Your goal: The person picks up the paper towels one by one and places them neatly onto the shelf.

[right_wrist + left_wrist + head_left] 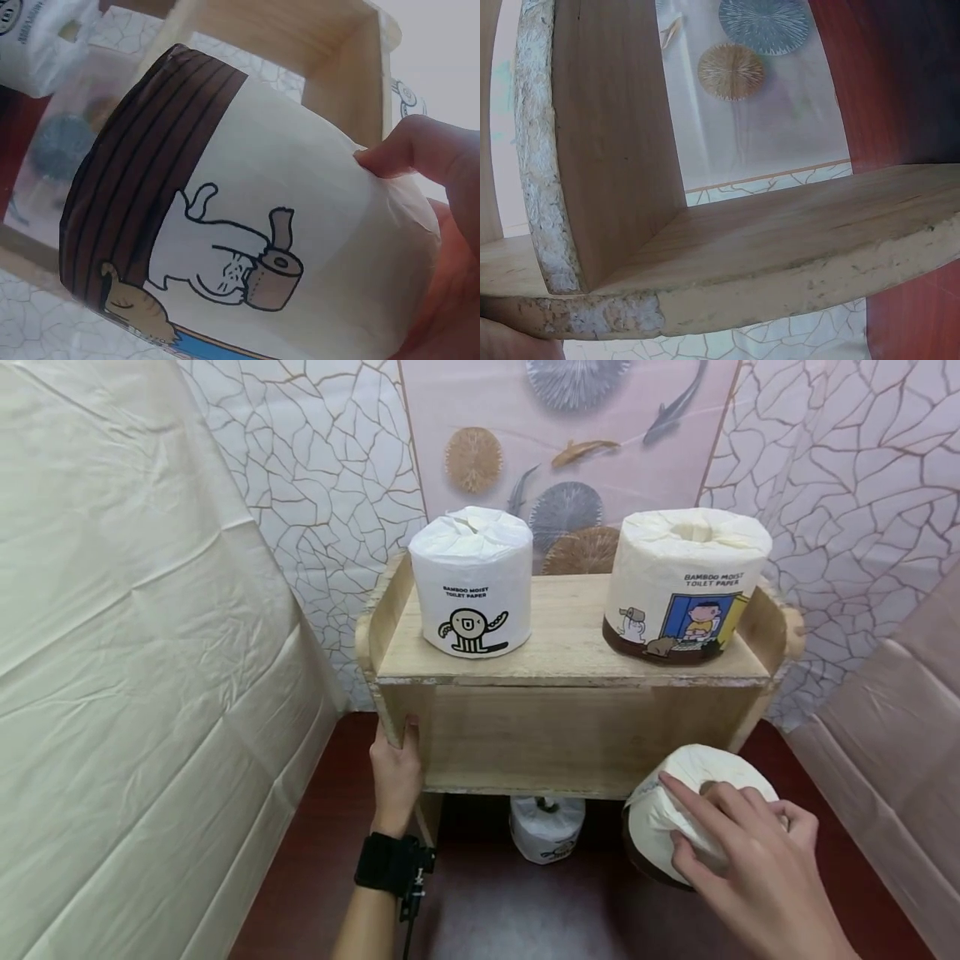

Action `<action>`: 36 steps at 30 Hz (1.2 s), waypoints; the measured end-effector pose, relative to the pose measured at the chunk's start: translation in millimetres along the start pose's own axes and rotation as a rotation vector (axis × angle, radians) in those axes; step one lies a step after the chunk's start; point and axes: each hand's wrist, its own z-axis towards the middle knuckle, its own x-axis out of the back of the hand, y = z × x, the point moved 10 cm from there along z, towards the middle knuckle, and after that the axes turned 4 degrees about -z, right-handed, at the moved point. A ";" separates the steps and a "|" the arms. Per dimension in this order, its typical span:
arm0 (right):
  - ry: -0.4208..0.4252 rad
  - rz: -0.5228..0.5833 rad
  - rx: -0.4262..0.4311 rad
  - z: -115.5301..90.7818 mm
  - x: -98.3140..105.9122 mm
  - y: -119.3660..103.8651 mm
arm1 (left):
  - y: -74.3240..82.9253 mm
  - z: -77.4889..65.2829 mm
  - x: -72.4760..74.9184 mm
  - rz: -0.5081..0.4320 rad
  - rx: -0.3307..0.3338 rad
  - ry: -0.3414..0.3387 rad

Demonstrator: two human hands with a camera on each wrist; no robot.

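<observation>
Okay, so the right hand (753, 856) has its fingers around the cat-print toilet paper roll (651, 835), lower right of frame, core axis tilted up-right; left hand (397, 777) grips the wooden shelf (532, 739).

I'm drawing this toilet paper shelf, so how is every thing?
Wooden shelf, upright
White top roll, upright, wrapped
Cream top roll, upright, wrapped
Low roll, upright, wrapped
Held roll, tilted, wrapped
Left grip, holding shelf's side
Right grip, holding tilted roll
</observation>
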 end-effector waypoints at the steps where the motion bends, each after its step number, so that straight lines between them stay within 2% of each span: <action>1: -0.004 0.002 0.006 3.7 -0.6 -1.2 | 0.0 -0.1 0.2 0.001 0.000 0.002; 5: -0.034 -0.001 0.020 19.9 -5.4 -3.5 | -1.8 -1.2 0.1 -0.002 0.007 -0.002; 10: -0.089 -0.057 0.039 38.6 -18.1 -3.4 | -5.4 -2.2 -1.9 -0.011 0.026 -0.005; 18: -0.199 -0.132 0.025 57.0 -40.4 3.1 | -6.9 -2.2 -8.4 -0.025 0.044 -0.022; 25: -0.234 -0.185 0.044 66.9 -52.9 8.4 | -3.4 -3.2 -7.1 -0.041 0.028 -0.021; 30: -0.229 -0.202 0.073 70.9 -59.1 9.8 | -2.2 -1.6 -5.1 -0.032 0.008 -0.016; 36: -0.281 -0.174 0.051 73.4 -71.5 14.3 | -2.9 0.1 -2.3 -0.030 0.004 -0.008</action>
